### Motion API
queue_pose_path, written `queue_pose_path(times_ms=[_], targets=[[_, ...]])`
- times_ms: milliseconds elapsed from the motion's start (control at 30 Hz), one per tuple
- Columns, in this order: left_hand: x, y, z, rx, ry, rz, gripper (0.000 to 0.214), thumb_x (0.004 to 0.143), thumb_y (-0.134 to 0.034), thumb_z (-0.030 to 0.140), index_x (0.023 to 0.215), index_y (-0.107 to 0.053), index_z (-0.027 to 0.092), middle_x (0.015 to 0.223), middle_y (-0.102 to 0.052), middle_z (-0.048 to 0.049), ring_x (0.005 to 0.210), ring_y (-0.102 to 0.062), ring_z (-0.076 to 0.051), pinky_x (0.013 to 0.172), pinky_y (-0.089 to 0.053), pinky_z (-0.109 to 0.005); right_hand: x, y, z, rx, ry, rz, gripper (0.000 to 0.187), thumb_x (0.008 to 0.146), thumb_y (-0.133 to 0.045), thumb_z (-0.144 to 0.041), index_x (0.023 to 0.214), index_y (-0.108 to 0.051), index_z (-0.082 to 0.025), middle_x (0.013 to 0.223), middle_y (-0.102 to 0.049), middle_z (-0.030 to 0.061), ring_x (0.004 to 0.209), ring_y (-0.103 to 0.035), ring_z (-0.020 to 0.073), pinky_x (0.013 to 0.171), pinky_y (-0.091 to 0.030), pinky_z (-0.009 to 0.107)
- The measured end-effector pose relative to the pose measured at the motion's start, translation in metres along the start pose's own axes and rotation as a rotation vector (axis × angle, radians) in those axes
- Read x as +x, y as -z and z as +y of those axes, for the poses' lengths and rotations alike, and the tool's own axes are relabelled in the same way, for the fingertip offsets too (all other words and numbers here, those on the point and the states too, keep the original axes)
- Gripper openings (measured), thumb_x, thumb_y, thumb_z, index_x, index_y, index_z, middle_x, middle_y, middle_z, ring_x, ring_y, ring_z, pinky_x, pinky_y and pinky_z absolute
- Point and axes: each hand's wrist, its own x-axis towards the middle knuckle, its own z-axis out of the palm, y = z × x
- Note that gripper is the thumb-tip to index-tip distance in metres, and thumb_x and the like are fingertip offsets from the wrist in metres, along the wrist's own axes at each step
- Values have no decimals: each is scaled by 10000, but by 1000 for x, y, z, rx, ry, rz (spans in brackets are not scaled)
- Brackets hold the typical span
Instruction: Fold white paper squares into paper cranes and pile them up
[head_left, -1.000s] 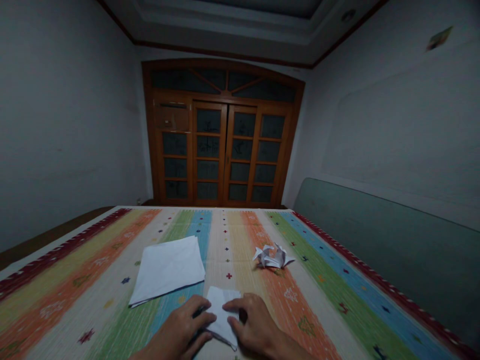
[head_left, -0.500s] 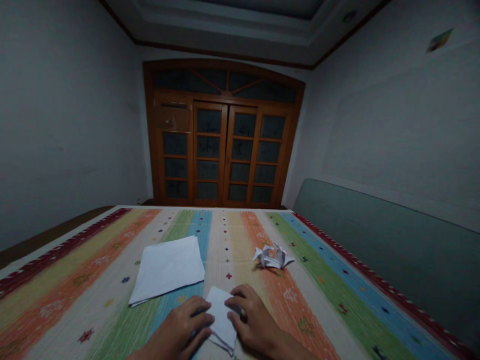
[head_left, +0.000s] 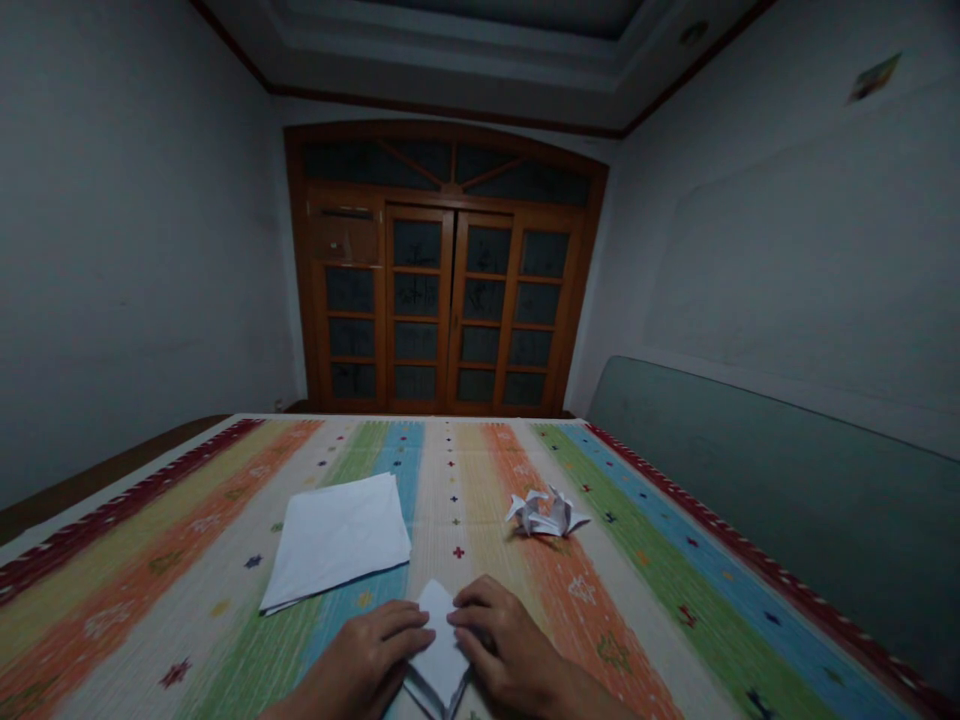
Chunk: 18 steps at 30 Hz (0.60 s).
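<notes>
At the near edge of the striped cloth, left hand and right hand press the folded paper flat (neither grip closed round it). Creasing step, I judge; next calls for firm, even pressure.

Both forearms are cut off by the lower edge; the left hand and right hand cover the sides of the small white folded paper, so only its middle strip and far point show; whether the fingers pinch it or merely press cannot be told; the crumpled-looking white folded paper figure is too small and dim to make out its form; the sheet count in the flat white paper stack is unclear; the striped woven mat is cut off left and below.
</notes>
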Motion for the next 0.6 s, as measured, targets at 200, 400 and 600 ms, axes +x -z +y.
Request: queue_pose_path(times_ms=[200, 400, 600], targets=[[-6, -9, -9, -141, 206, 48, 377, 937, -550, 87, 1214, -718, 280, 1144, -811, -40, 1034, -779, -230, 921, -616, -322, -1, 10, -9, 34, 22, -139, 499, 789, -821, -279, 1271, -708, -221, 1208, -691, 115, 1124, -630, 279, 983, -512, 382], [0, -3, -8, -221, 369, 67, 323, 977, -586, 190, 1250, -725, 292, 1118, -820, -29, 974, -788, -235, 883, -615, -310, -1, -2, 1, -47, -5, -10, 264, 829, -589, -69, 1011, -744, -181, 979, -728, 96, 954, -661, 249, 874, -517, 347], [0, -6, -11, -236, 401, 144, 333, 927, -635, 183, 1224, -738, 292, 1188, -800, -32, 1074, -760, -255, 992, -586, -357, 0, -12, 10, -51, -70, 85, 234, 833, -573, -60, 978, -726, -160, 912, -729, 99, 865, -664, 239, 811, -516, 331]])
